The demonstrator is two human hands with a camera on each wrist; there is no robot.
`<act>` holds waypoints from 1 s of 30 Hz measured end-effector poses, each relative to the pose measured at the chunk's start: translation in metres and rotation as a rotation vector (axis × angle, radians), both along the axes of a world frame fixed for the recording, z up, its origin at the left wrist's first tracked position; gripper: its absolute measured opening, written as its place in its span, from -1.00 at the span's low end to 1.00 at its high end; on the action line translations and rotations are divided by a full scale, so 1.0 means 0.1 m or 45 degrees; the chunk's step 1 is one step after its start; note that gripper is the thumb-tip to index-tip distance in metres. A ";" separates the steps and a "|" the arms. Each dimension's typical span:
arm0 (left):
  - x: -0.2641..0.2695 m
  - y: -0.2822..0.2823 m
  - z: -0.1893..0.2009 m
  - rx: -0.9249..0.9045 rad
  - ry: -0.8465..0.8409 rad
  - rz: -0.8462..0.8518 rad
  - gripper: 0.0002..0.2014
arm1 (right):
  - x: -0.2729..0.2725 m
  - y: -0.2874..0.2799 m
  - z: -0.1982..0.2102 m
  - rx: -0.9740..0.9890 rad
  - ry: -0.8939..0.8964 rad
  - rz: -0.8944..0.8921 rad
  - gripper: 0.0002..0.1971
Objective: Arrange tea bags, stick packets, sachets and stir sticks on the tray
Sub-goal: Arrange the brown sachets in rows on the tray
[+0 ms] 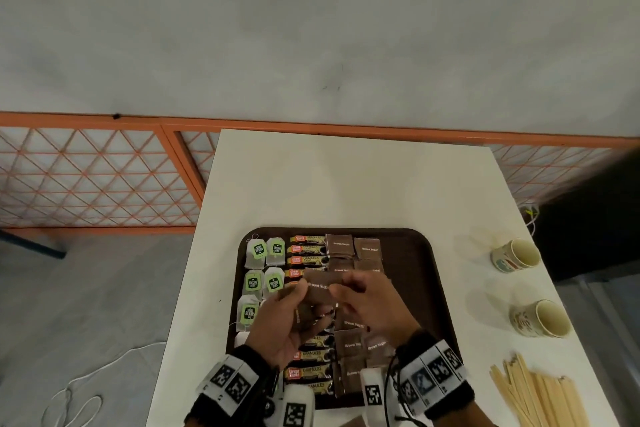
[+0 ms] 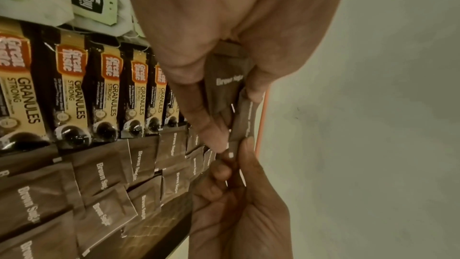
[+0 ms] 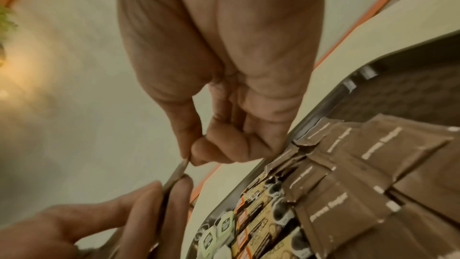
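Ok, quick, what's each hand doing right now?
Left hand: pinching the brown sugar sachet above the tray.
Right hand: pinching the same sachet's other end.

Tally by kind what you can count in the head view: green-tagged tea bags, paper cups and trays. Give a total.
Green-tagged tea bags: 5 in view (more may be hidden)
Paper cups: 2
Tray: 1
Total: 8
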State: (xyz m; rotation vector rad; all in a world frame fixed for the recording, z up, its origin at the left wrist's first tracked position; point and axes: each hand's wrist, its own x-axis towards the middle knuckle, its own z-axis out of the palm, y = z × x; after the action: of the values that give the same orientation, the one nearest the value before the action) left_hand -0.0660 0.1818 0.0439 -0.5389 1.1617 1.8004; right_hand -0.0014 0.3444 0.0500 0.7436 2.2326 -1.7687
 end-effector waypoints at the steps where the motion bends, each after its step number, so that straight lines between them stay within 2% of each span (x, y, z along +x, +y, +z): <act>1: 0.00 0.02 0.02 -0.006 -0.003 -0.008 -0.71 | 0.02 0.04 0.00 -0.011 0.000 -0.016 -0.85; 3: 0.01 0.06 0.07 -0.024 0.028 -0.047 -0.73 | 0.07 0.11 -0.01 -0.008 0.002 -0.053 -0.83; 7: 0.07 0.13 0.06 -0.147 0.260 -0.200 -0.91 | 0.15 0.17 -0.08 0.019 0.008 -0.097 -0.85; 9: 0.11 0.18 0.03 -0.221 0.319 -0.229 -0.91 | 0.14 0.19 -0.11 0.021 0.008 -0.124 -0.86; 13: 0.14 0.15 -0.03 -0.233 0.307 -0.231 -0.88 | -0.08 0.55 -0.40 0.178 -0.085 -0.399 -0.84; 15: 0.14 0.06 -0.04 -0.203 0.228 -0.208 -0.81 | -0.23 0.80 -0.60 0.267 -0.173 -0.489 -0.88; 18: 0.11 -0.07 -0.01 -0.166 0.134 -0.184 -0.60 | -0.42 1.00 -0.77 0.289 -0.235 -0.503 -0.90; 21: 0.05 -0.14 0.03 -0.042 0.008 -0.134 -0.33 | -0.43 1.00 -0.70 0.543 -0.377 -0.514 -0.64; 23: 0.03 -0.16 0.04 0.009 -0.011 -0.116 -0.19 | -0.36 0.85 -0.52 0.635 -0.315 -0.537 -0.67; 25: 0.02 -0.15 0.03 0.045 -0.006 -0.126 -0.14 | -0.29 0.57 -0.33 0.528 -0.144 -0.367 -0.75; 28: 0.06 -0.08 0.04 -0.014 0.044 -0.261 -0.12 | -0.11 0.10 0.03 0.264 -0.018 0.213 -0.74; 30: 0.10 -0.03 0.04 -0.049 0.135 -0.417 -0.07 | -0.01 -0.11 0.11 0.116 0.020 0.430 -0.80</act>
State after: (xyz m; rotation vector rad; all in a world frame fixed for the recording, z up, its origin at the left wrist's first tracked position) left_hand -0.0558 0.1785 0.0474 -0.2582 1.2781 1.5418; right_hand -0.0024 0.3330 0.0607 0.3408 2.2979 -1.5256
